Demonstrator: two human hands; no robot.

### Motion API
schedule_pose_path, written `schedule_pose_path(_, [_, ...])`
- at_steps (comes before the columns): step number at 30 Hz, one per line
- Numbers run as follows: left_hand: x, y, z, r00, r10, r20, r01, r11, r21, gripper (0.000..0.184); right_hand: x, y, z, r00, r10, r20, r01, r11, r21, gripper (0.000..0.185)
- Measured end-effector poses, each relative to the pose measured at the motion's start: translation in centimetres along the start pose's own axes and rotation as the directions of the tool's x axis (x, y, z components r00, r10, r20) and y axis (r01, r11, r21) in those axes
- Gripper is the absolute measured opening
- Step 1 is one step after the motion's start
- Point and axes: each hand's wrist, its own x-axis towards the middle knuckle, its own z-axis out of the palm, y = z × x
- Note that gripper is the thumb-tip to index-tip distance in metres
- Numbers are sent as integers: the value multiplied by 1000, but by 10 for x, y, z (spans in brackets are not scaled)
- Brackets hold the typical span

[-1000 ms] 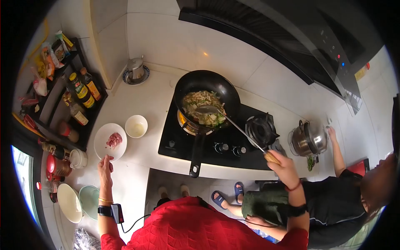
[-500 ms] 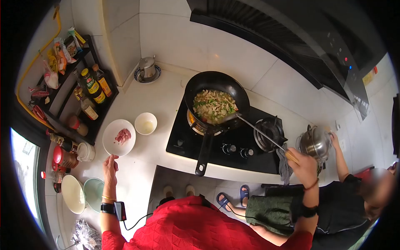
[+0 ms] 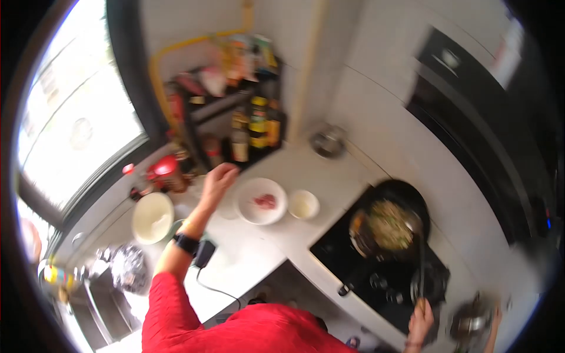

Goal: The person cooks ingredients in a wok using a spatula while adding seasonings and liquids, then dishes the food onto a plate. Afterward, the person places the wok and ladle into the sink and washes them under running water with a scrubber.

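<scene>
My right hand [image 3: 420, 322] is wrapped around the wooden grip of a long-handled metal spatula [image 3: 421, 265]. The spatula's head rests in the black wok [image 3: 406, 191], against chopped food with green bits [image 3: 388, 226]. Stretched out to the left, my left hand [image 3: 220, 180] is above the counter, in front of the bottle shelf and beside a white bowl [image 3: 244, 215] of reddish raw meat [image 3: 265, 202]. Motion blur hides how its fingers are set. Right of that bowl stands a smaller white bowl [image 3: 303, 205] with pale contents.
A black shelf [image 3: 271, 154] carries bottles and packets. A red-lidded jar [image 3: 166, 169] and a cream bowl [image 3: 153, 219] stand at left, near the sink [image 3: 106, 300]. At right are a steel pot [image 3: 471, 323] and another person's arm [image 3: 493, 332]. The range hood [image 3: 471, 141] hangs above.
My view has swung left, bringing the window and sink into sight. My left hand has moved from the meat bowl's near edge to its far left side. My right hand still holds the spatula.
</scene>
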Motion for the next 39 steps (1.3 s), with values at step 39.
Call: schedule_pose_path(39, [140,181,-44,610,722,-326,-496,669,553,37,-45,-117,136,719,-618,318,690,687,-227,38])
